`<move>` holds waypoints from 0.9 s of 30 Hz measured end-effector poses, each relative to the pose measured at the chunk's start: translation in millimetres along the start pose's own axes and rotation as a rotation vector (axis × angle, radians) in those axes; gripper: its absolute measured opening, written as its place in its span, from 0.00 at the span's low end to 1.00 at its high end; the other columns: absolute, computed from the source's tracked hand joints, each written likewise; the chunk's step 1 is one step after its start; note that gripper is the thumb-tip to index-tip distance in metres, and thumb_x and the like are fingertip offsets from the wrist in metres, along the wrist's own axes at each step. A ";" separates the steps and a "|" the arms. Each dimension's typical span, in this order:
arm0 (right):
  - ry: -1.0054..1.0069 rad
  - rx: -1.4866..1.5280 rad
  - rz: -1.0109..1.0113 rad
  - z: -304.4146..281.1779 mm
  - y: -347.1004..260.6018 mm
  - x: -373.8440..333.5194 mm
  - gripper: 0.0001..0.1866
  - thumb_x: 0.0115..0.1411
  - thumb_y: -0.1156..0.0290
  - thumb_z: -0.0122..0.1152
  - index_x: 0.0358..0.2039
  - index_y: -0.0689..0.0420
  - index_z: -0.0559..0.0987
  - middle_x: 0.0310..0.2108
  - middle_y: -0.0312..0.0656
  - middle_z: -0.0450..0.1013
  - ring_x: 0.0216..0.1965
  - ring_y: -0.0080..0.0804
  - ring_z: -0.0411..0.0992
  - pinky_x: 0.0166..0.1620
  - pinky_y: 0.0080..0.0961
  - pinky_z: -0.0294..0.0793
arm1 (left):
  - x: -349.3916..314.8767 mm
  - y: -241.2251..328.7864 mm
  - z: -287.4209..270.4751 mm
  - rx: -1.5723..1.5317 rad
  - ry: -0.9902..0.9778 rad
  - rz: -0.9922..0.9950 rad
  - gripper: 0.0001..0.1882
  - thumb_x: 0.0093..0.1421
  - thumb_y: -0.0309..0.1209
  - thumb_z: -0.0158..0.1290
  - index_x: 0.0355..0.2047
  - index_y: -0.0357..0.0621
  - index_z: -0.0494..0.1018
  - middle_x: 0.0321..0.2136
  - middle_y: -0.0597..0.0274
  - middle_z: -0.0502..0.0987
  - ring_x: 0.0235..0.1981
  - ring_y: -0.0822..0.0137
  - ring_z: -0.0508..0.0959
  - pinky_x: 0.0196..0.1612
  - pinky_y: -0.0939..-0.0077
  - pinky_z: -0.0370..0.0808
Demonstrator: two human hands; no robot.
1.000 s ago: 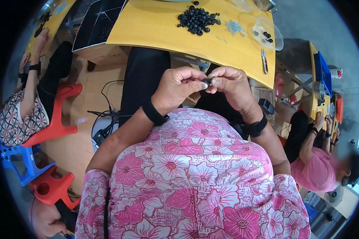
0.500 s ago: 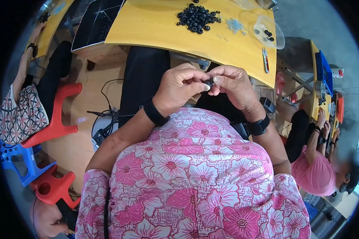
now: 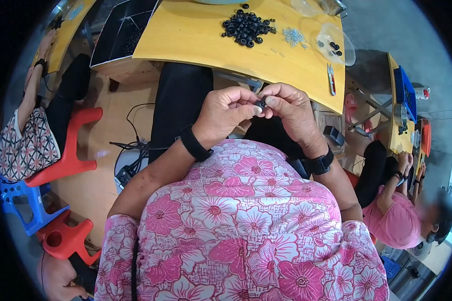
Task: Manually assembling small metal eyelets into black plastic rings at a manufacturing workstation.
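Crowding yellow table: black rings, red stools.

clear plastic bag of small black parts, far right of yellow table

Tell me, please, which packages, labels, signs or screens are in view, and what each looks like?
Clear plastic bag: right end of the yellow table, rounded, a few black pieces inside.
Can: far right table, small cylinder, red and white.
No signs or screens in view.
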State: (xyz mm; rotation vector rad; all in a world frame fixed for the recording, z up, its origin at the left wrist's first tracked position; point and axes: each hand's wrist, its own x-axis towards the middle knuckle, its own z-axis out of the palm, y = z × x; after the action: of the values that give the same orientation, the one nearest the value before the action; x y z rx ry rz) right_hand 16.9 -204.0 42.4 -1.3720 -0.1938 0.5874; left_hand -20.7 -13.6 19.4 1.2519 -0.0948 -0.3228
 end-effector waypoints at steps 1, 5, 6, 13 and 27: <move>0.001 0.006 -0.003 0.0 0.6 -0.2 0.07 0.61 0.76 0.55 0.38 0.65 0.77 0.28 0.36 0.74 0.28 0.20 0.71 0.35 0.16 0.73 | -0.1 0.1 -0.1 0.006 0.001 -0.005 0.08 0.58 0.21 0.54 0.39 0.32 0.73 0.34 0.59 0.79 0.36 0.73 0.79 0.42 0.82 0.75; 0.029 0.014 0.000 1.6 -1.7 -1.1 0.07 0.61 0.77 0.54 0.38 0.65 0.77 0.28 0.37 0.74 0.28 0.19 0.71 0.35 0.16 0.72 | -0.2 1.3 0.2 0.044 0.018 -0.010 0.09 0.59 0.21 0.53 0.40 0.32 0.73 0.34 0.59 0.79 0.37 0.73 0.79 0.41 0.83 0.74; 0.028 0.013 -0.001 2.1 -2.8 -1.2 0.07 0.61 0.77 0.54 0.38 0.65 0.77 0.28 0.37 0.74 0.28 0.19 0.71 0.35 0.16 0.72 | -0.2 1.4 -0.1 0.044 0.019 -0.009 0.09 0.59 0.21 0.53 0.40 0.32 0.73 0.34 0.59 0.79 0.37 0.73 0.79 0.41 0.83 0.74; 0.053 -0.176 -0.094 4.3 -1.9 -0.7 0.06 0.59 0.78 0.56 0.36 0.65 0.77 0.28 0.36 0.74 0.27 0.18 0.71 0.34 0.15 0.72 | -1.0 -0.8 -1.4 0.066 0.032 0.004 0.09 0.58 0.22 0.55 0.39 0.34 0.74 0.34 0.62 0.79 0.35 0.77 0.77 0.39 0.85 0.73; 0.159 -0.555 -0.382 12.1 5.6 -2.3 0.04 0.57 0.79 0.59 0.33 0.63 0.77 0.29 0.35 0.74 0.26 0.17 0.70 0.32 0.15 0.72 | 1.2 -4.1 -2.0 0.041 0.048 -0.004 0.08 0.57 0.22 0.55 0.38 0.34 0.75 0.32 0.65 0.78 0.33 0.79 0.76 0.38 0.85 0.73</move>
State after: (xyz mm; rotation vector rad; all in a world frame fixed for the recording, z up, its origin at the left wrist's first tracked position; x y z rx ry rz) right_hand 7.8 -194.2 40.0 -1.8490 -0.5040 0.0983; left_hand -19.9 -13.3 14.8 1.2997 -0.0577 -0.2954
